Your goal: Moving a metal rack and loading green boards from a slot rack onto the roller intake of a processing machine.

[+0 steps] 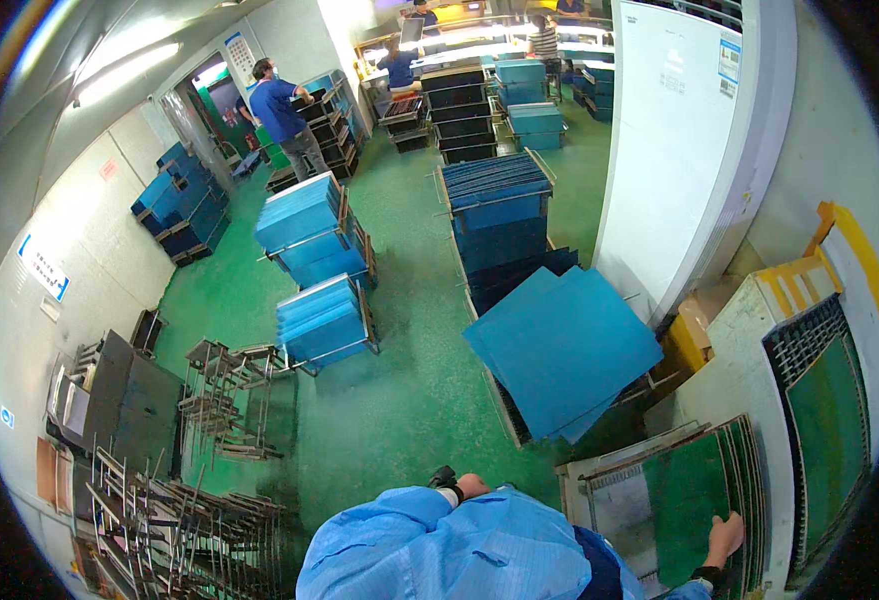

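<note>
My right hand (725, 540) is at the lower right, its fingers curled at the edge of a green panel (687, 500). The panel stands among several thin, dark-edged frames (744, 480) in a rack beside me. My left hand (472, 487) is held in front of my body, below a blue sleeve and a dark wristband; its fingers are mostly hidden. Ahead of it, two large blue sheets (564, 350) lie askew, one over the other, on top of a rack.
Metal racks (189, 530) are piled at the lower left. Blue panel stacks (324, 320) stand on the green floor (389, 400), with another blue stack (494, 195) farther right. A white cabinet (669, 130) rises at right. A person (279, 105) stands by far shelves; others sit at lit benches.
</note>
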The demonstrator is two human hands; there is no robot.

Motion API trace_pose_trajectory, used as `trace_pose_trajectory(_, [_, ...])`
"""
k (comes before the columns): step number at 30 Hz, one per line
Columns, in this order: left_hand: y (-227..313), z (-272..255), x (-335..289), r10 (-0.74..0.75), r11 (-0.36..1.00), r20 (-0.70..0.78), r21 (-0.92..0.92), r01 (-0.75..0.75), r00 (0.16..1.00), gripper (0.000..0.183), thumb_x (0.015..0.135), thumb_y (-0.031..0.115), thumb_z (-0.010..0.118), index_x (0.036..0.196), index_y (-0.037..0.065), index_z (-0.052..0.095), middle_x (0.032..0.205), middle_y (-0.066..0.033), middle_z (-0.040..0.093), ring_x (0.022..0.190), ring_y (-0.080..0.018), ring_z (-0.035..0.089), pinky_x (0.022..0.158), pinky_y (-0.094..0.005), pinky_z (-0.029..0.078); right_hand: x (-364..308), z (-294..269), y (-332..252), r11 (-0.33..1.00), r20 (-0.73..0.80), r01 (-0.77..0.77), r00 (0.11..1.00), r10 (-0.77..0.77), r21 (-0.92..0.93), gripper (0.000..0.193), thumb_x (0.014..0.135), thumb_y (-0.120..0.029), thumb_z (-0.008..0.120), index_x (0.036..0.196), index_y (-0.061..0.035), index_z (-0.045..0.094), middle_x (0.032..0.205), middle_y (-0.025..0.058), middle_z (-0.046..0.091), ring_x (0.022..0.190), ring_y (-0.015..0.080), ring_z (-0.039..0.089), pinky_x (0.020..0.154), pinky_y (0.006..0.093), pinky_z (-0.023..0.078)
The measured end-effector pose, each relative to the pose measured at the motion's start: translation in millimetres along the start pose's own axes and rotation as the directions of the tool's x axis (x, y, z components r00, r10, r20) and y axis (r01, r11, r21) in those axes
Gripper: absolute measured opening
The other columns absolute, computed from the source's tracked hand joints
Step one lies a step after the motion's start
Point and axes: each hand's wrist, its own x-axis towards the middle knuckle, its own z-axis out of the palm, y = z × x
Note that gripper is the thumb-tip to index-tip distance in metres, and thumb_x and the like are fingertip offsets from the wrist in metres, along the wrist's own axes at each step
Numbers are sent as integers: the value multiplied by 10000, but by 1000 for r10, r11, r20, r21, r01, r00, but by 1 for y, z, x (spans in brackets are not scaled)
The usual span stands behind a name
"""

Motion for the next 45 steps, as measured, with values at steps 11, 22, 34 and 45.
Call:
trace_pose_trajectory(11, [-4,6,3,22,1000,-18,-20,-23,1000,445,619,478,581,799,80,669,825,-161,630,783,-316,601,705,-386,469,10,15,10,998,-47,27,998,-30,-60,413,672,-171,688,1022,2,552,1015,172,572,957,322,538,768,406,439])
trace_pose_trajectory(22, [-2,1,-2,121,992,-5,43,-121,993,480,645,520,550,806,82,661,811,-182,618,771,-332,593,700,-401,462,11,19,16,998,-79,51,995,-52,-27,395,638,-189,711,939,24,567,958,198,579,915,340,552,732,411,449])
trace_pose_trajectory(34, [-56,38,54,330,928,47,168,-333,943,411,662,455,560,805,83,661,829,-164,624,769,-333,584,707,-395,454,12,24,22,996,-145,83,986,-86,-25,326,618,-174,704,857,13,585,860,194,591,843,350,566,699,413,451])
trace_pose_trajectory(45, [-15,9,20,115,993,13,-5,-115,993,431,639,476,597,761,69,666,788,-162,627,731,-298,597,676,-380,461,4,12,11,998,-155,69,985,-70,-7,307,596,-223,729,773,-18,586,818,158,594,806,331,570,668,416,445])
